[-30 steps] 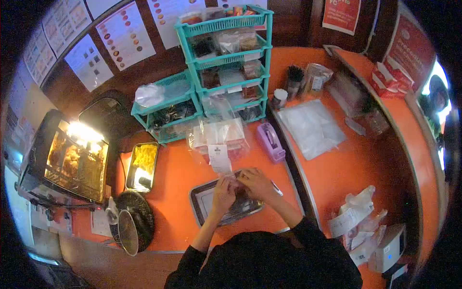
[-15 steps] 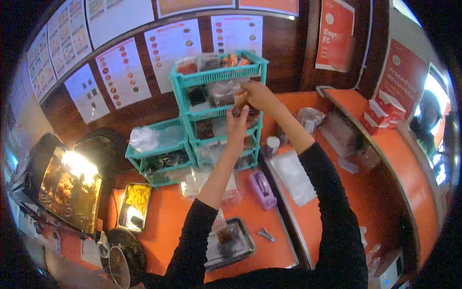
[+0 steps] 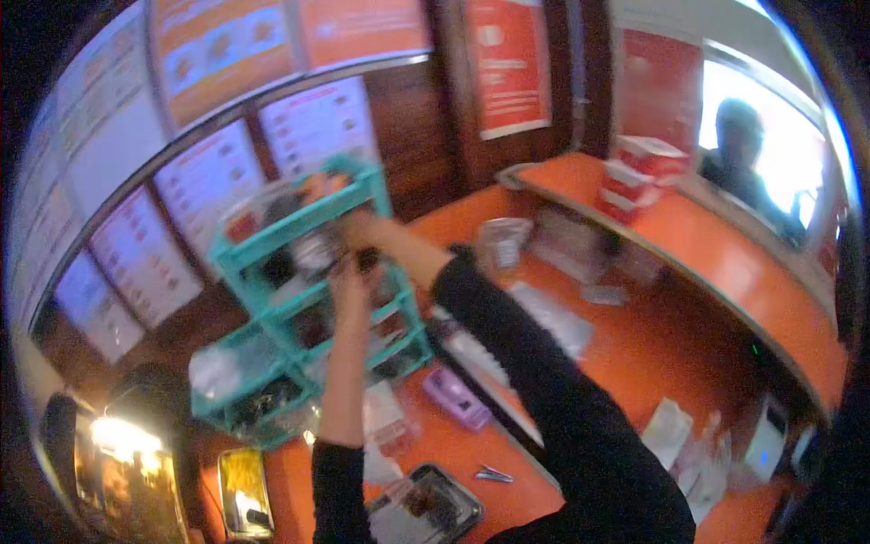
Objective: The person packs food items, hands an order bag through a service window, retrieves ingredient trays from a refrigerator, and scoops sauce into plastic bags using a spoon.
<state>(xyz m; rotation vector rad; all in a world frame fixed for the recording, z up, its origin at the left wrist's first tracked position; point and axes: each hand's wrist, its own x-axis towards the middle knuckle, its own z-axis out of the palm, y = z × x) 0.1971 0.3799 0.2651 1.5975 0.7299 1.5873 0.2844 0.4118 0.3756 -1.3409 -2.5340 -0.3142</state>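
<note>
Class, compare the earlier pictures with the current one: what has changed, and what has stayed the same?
The left hand and right hand have risen from the tray to the teal rack; blur hides what, if anything, they hold. The camera view has swung right. The tray and purple tape dispenser stay on the orange counter.

Legible text: none | red poster (image 3: 510, 71): lettering blurred | wall sheets (image 3: 319, 122): print blurred

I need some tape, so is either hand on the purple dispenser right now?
No, the purple dispenser sits on the orange counter, with left hand and right hand up at the teal rack.
</note>
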